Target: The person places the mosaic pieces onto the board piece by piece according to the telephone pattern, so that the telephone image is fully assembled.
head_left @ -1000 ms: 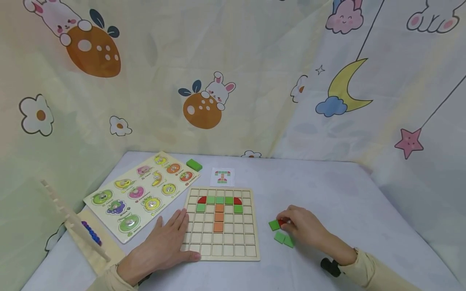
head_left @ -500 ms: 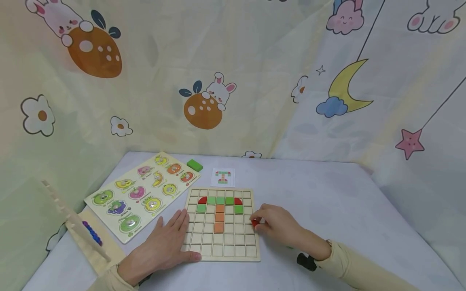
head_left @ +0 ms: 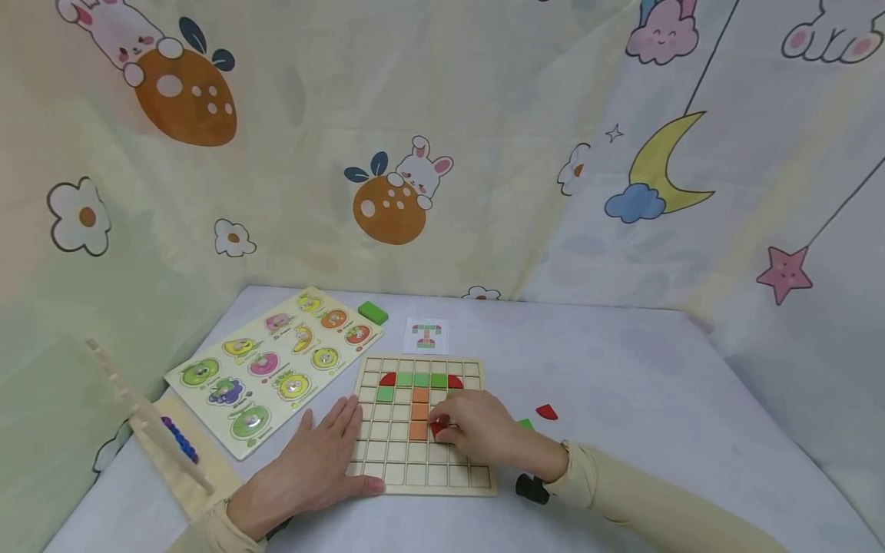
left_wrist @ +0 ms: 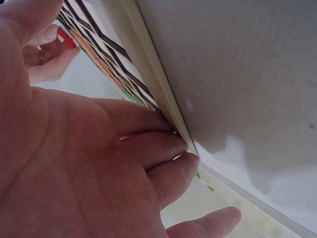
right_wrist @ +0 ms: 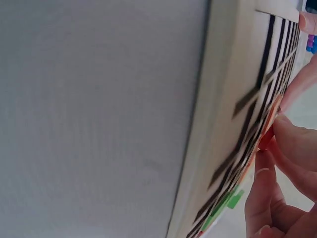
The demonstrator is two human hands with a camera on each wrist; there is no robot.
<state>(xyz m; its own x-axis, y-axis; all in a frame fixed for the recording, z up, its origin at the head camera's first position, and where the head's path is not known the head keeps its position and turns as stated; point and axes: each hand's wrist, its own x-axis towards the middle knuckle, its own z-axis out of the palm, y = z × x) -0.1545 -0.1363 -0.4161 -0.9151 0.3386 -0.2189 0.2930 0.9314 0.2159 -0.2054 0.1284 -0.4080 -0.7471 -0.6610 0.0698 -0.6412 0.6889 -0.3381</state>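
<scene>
A wooden grid board (head_left: 396, 478) lies mid-table, its upper rows set with red, green and orange (head_left: 419, 412) pieces in a T shape. My right hand (head_left: 484, 426) is over the board, pinching a small red piece (head_left: 438, 428) between thumb and fingers, just right of the orange column. The right wrist view shows this red piece (right_wrist: 266, 140) close over the grid. My left hand (head_left: 314, 465) lies flat with straight fingers along the board's left edge, thumb at its front edge; in the left wrist view its fingertips touch the board's side.
Right of the board lie a red rounded piece (head_left: 547, 412) and a green tile (head_left: 527, 424), partly hidden by my right arm. A pattern card (head_left: 425, 349) and a green block (head_left: 373, 312) are behind. Left stand a fruit puzzle board (head_left: 228, 365) and a wooden bead frame (head_left: 148, 411).
My right hand has picked up a red piece from beside the green tiles and carried it left over the board. A red piece on the table has come into view. The left hand stays put.
</scene>
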